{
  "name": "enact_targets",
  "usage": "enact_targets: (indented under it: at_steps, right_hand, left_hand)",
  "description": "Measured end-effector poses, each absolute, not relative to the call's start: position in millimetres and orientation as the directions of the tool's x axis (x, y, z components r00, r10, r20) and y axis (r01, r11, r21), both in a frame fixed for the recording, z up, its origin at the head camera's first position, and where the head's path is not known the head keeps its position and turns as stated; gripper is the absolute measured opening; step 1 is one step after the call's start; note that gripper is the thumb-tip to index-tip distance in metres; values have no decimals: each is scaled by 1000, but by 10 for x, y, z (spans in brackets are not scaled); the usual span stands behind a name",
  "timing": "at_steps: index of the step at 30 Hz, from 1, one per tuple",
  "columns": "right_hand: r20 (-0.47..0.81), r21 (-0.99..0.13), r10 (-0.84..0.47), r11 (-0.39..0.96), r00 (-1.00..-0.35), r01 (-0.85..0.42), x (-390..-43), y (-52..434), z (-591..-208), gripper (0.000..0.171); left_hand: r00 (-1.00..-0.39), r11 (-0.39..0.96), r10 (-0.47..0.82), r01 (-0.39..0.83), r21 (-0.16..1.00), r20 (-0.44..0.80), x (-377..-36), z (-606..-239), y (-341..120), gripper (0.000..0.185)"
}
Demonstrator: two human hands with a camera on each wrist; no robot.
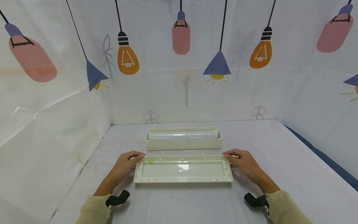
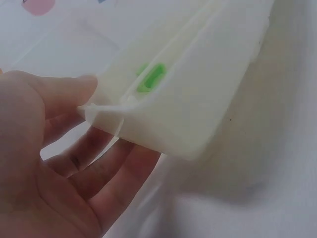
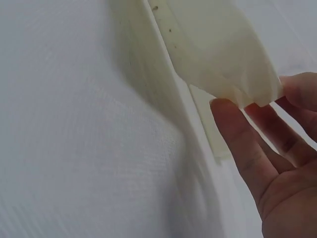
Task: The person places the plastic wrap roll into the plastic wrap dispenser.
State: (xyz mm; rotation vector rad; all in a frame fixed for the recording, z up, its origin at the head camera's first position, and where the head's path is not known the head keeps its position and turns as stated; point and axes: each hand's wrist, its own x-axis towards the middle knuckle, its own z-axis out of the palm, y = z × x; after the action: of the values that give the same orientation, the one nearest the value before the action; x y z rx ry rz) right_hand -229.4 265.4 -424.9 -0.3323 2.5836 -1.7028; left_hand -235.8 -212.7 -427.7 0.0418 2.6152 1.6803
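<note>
Before me, a pale cream plastic lid point(image 1: 167, 171) lies across both hands in the head view, its ribbed inside facing up. My left hand point(image 1: 126, 163) pinches the lid's left end, thumb on the rim and fingers underneath, as the left wrist view shows. At the opposite end my right hand point(image 1: 244, 163) grips the other corner in the same way. A small green slider point(image 2: 151, 78) sits near the lid's left corner. Behind the lid stands a matching long box point(image 1: 183, 144), uncovered, with a roll of cling film point(image 1: 183, 135) inside.
A white cloth covers the table point(image 1: 179, 205). White curtain walls point(image 1: 156, 93) printed with lamps and bulbs rise at the back and both sides. Black wrist mounts point(image 1: 117, 198) sit at both sleeves.
</note>
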Motion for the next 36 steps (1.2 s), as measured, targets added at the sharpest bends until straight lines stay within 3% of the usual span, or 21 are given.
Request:
enact_targets:
  at_steps: [14,24,29,36]
  right_hand:
    - [268,-901,-115,322,-956,-291,-2251,2621,-4238,27]
    - [284,-903,-41,323,-958,-282,-2285,2637,-4208,38]
    - [239,-934,-38,264,-970,-240,-2310,2632,-4217,49]
    - [68,-967,-31,246,-997,-74,-2303,2609,-4230,66]
  left_hand:
    - [-986,435,59,-117,893,-157,-2357,-4268,-2086,74]
    - [-982,408,71,-131,904,-175,-2343,-4222,-2043,73]
    - [-988,392,49,-114,913,-144,-2354,-4240,-2061,70]
    - [-994,338,51,-69,939,-92,-2352,-4226,-2040,72]
